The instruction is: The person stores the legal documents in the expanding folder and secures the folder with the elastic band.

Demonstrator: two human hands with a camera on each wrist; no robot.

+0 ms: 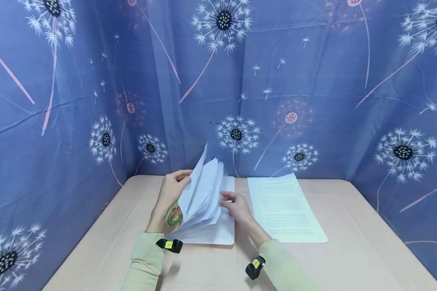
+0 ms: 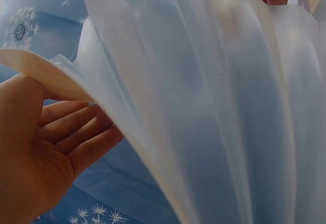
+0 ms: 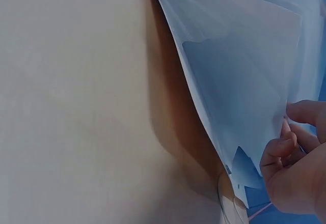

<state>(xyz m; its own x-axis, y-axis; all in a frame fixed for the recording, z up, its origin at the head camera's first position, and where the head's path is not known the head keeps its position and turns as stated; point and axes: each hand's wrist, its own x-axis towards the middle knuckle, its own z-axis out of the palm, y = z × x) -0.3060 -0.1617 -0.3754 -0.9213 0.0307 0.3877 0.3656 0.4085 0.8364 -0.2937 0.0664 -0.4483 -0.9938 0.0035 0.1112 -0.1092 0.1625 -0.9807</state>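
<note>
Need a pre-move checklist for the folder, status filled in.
1. Left hand on the folder: ok, it holds the raised left side.
2. Right hand on the pages: ok, its fingers are at their free edge.
3. Pages lying flat: not ok, they stand up, fanned apart.
4. Exactly one page between the right fingers: cannot tell, the edges overlap.
5. Folder's right side down on the table: ok, it lies flat.
6. Printed paper clear of the folder: ok, it lies to the right, with a gap between.
</note>
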